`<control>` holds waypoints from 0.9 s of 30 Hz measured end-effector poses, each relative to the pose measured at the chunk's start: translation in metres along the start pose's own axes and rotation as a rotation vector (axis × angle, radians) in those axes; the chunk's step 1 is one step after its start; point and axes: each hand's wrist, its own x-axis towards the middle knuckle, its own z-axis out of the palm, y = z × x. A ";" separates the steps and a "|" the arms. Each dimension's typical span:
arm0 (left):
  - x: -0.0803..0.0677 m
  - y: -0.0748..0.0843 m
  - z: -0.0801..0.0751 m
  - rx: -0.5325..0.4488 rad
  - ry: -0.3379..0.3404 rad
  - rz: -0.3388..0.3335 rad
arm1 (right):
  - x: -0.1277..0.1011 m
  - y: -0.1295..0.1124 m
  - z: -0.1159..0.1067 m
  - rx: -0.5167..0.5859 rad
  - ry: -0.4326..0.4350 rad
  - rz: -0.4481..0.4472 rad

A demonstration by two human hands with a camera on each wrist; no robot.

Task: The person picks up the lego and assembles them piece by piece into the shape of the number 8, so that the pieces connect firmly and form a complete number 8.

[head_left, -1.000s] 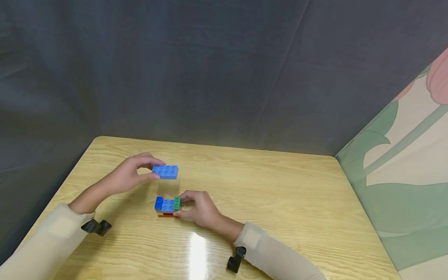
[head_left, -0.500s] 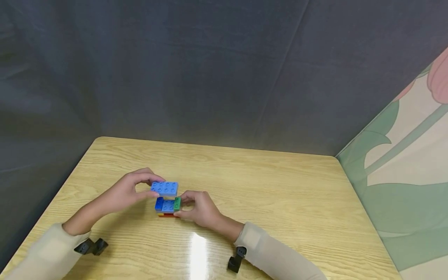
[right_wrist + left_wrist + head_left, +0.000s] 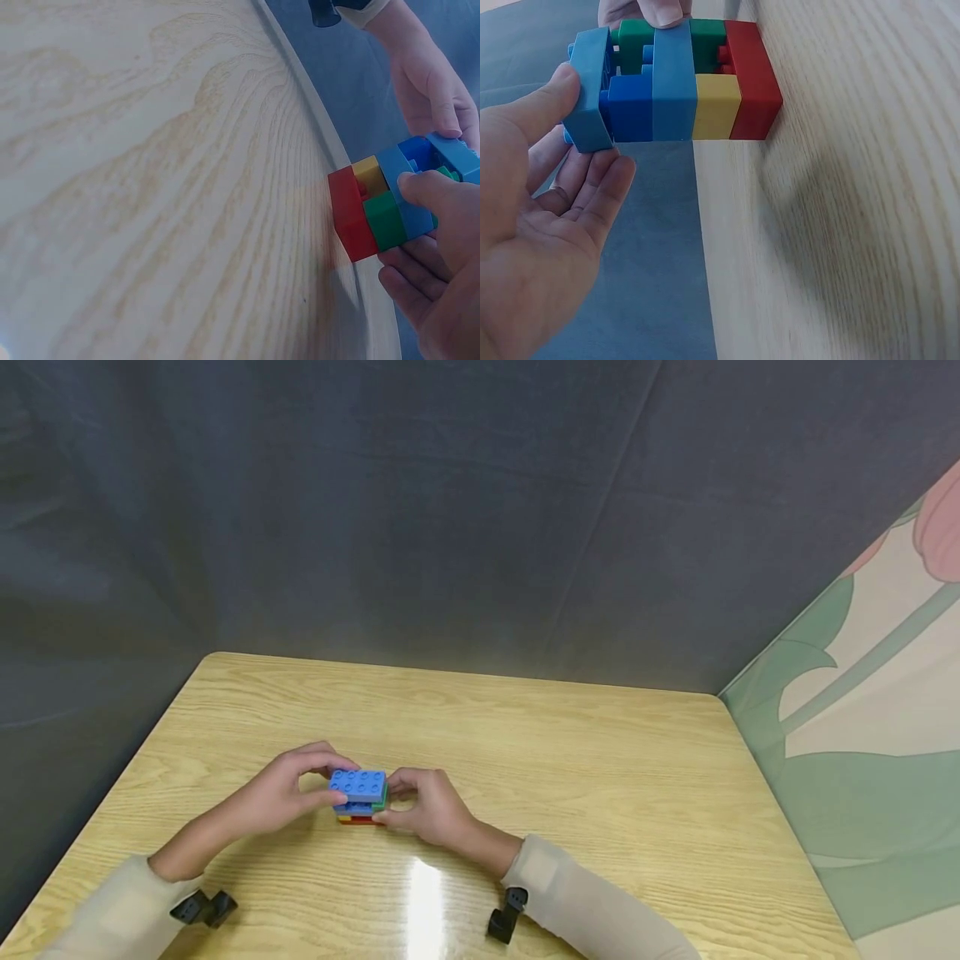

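1. Head view: at centre-left of the frame, the left hand (image 3: 281, 793) pinches a light blue brick (image 3: 358, 785) on top of the brick stack (image 3: 360, 811) on the worktop (image 3: 600, 777); the right hand (image 3: 427, 810) grips the stack's right side.
2. Left wrist view: at upper left, the light blue brick (image 3: 592, 90) sits tilted against the stack (image 3: 705, 82), held by thumb and fingers (image 3: 592, 187); it seems not fully seated.
3. Right wrist view: at right, the thumb and curled fingers (image 3: 409, 281) clamp the stack (image 3: 375, 210). The next move probably calls for firm downward pressing, with the studs aligned.
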 end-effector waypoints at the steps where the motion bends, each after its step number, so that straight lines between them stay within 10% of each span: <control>1: 0.000 0.000 0.000 0.000 0.001 -0.002 | 0.000 0.000 0.000 -0.002 0.000 -0.001; 27: 0.002 0.001 0.003 0.037 -0.022 0.078 | -0.002 -0.002 0.000 -0.030 0.007 -0.008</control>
